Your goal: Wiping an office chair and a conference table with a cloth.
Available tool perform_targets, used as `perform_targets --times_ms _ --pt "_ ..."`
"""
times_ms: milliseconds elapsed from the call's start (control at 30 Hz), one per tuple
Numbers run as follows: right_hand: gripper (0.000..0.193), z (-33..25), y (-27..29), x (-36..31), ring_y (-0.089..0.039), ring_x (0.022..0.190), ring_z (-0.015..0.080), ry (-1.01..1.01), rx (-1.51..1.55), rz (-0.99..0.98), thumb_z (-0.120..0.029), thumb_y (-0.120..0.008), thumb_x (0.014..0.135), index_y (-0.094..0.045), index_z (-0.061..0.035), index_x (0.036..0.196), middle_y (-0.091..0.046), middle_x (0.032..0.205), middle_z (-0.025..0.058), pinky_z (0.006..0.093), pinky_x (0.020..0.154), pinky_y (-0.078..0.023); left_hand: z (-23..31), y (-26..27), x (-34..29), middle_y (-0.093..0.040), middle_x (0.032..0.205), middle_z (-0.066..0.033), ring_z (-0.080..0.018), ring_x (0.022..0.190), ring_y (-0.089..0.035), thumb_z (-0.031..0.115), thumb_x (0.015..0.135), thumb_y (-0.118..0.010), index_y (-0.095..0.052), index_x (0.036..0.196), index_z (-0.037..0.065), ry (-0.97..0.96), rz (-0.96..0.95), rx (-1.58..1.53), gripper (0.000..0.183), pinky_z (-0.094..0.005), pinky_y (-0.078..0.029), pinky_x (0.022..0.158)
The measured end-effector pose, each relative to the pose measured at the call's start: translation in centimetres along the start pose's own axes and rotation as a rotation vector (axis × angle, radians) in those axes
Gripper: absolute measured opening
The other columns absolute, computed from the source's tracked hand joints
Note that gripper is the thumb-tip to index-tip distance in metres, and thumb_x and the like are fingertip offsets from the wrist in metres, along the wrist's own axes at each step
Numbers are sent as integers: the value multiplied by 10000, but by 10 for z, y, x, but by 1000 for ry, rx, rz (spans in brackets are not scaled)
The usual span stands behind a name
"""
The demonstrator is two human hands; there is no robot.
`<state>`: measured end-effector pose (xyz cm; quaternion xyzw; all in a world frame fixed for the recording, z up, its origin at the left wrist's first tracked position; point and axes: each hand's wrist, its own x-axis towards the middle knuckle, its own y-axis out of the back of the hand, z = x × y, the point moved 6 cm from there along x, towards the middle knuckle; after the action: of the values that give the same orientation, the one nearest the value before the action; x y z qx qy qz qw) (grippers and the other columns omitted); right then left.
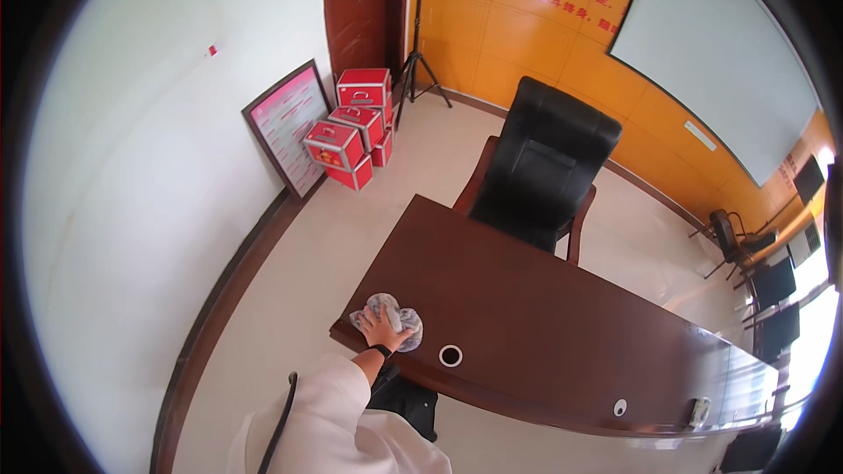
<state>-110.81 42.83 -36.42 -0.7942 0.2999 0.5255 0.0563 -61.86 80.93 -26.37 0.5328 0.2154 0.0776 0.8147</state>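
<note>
My left hand (381, 330), with a dark band on its wrist, reaches over the near left corner of a brown wooden desk (518, 307). Its fingers press down round a bunched grey-white patterned cloth (407, 319), which spreads out past both sides of the hand on the desktop. Just right of the cloth, a round white-rimmed cable hole (450, 355) with a dark middle is set in the desktop. My right hand does not show.
A black office chair (544, 158) stands behind the desk. Red metal-edged boxes (338, 145) are stacked by a framed board (290, 123) against the left wall. A black tripod stand (415, 61) is behind them. Another round fitting (620, 407) and a small box-like object (700, 412) sit farther right.
</note>
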Motion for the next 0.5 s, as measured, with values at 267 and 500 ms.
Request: perform_targets --times_ms 267,500 --pt "440 -24 39 -9 -621 1069 228 -101 -59 31 -379 -573 1013 -585 -30 1280 -646 1212 105 395 894 -519 49 2 57 -52 1669 -247 -569 1494 -97 698 599 -828 -252 1607 259 1 96 60 1241 -654 -148 1204" --pt "448 -5 57 -75 -643 1028 232 -244 -13 115 -373 -616 996 -602 -10 1258 -664 1189 117 389 874 -530 129 32 245 -128 1665 -228 -583 1488 -103 698 625 -816 -293 1589 310 -46 42 26 1163 -696 -164 1177"
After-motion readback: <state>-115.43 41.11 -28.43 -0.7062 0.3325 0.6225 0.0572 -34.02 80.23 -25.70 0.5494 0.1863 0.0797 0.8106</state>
